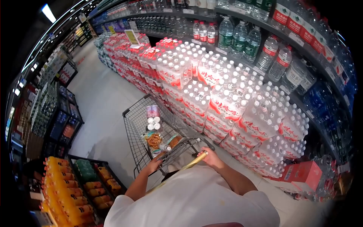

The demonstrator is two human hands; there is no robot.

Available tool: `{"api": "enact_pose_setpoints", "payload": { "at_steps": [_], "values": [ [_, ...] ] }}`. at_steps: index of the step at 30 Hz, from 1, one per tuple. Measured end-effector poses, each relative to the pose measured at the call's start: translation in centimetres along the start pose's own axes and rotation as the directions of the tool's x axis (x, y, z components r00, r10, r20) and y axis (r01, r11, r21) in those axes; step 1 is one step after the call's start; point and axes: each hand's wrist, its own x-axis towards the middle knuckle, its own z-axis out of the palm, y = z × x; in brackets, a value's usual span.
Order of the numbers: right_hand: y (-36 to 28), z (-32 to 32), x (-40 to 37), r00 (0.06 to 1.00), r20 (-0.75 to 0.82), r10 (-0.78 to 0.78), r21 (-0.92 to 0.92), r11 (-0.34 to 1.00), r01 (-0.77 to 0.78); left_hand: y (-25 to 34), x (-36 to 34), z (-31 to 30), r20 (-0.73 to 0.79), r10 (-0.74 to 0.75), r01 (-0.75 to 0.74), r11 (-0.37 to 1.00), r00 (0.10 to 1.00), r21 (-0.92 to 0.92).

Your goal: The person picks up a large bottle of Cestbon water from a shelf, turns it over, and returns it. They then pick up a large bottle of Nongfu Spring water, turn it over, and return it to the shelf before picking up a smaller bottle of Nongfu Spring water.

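A wire shopping cart [130, 125] stands in front of my body. My right hand [212, 157] is closed at the right end of its yellowish handle bar [194, 160]. At the near left corner of the basket, my left hand [153, 165] is closed on the rim, its fingertips partly hidden. Inside the cart lie a pack of white-topped containers [153, 123], a bag of brown twisted snacks [154, 140], another brown packaged food [174, 141] and a clear bottle [165, 147]. A pinkish-purple pack [152, 111] is at the far end.
Shrink-wrapped water bottles [227, 106] are stacked along the cart's right side, below a bottle shelf [223, 51]. A red carton [302, 176] sits at the lower right. Orange drink bottles [68, 189] and a dark crate rack [94, 178] stand left. The aisle floor [100, 102] stretches ahead.
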Motion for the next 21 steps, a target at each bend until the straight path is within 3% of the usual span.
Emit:
{"api": "enact_pose_setpoints", "payload": {
  "at_steps": [2,3,6,7,8,9,10,11,13,17,21],
  "values": [
    [-1.1,-1.1,-0.4,1.000,0.021,0.016,-0.019,1.000,-0.015,-2.2,2.3,1.5,-0.094,0.040,-0.035,0.998,0.995,0.054],
    [-1.8,-1.1,-0.8,0.999,0.028,0.021,-0.051,0.998,-0.019,-0.4,0.8,2.3,-0.110,-0.011,0.022,0.995,0.994,0.099],
    [-2.8,-0.9,-1.5,1.000,-0.024,-0.002,-0.046,0.999,0.001,1.7,-0.2,3.7,-0.070,0.019,0.008,0.933,0.997,0.360],
    [-3.1,-1.1,-1.5,0.999,-0.040,-0.009,-0.052,0.999,0.007,0.5,0.8,4.1,-0.064,0.032,-0.012,0.957,0.997,0.289],
    [-3.3,-0.9,-1.6,0.999,-0.034,-0.015,-0.083,0.996,0.012,2.4,-0.4,4.1,-0.078,-0.001,0.029,0.932,0.997,0.360],
    [-3.6,-0.4,-2.0,0.999,-0.027,-0.024,-0.111,0.994,0.021,1.1,0.4,4.3,-0.070,0.090,-0.066,0.955,0.993,0.289],
    [-3.8,0.0,-2.3,1.000,-0.013,-0.023,-0.121,0.992,0.021,1.7,0.0,4.1,-0.054,0.086,-0.068,0.959,0.995,0.274],
    [-4.1,0.4,-2.5,1.000,-0.001,-0.002,-0.123,0.992,0.002,-1.4,2.4,4.0,-0.009,0.283,-0.249,0.857,0.959,0.452],
    [-4.1,-0.4,-1.7,1.000,-0.012,-0.005,-0.115,0.993,0.003,-1.3,2.7,3.9,0.012,0.287,-0.242,0.787,0.958,0.568],
    [-4.6,-1.0,-1.3,0.999,-0.032,-0.003,-0.164,0.986,-0.002,3.0,-0.2,4.2,-0.025,0.072,-0.057,0.925,0.997,0.375],
    [-4.8,0.2,-1.9,0.999,-0.042,-0.015,-0.163,0.987,0.008,2.4,0.2,4.5,-0.055,0.096,-0.075,0.950,0.994,0.303]
  ]
}}
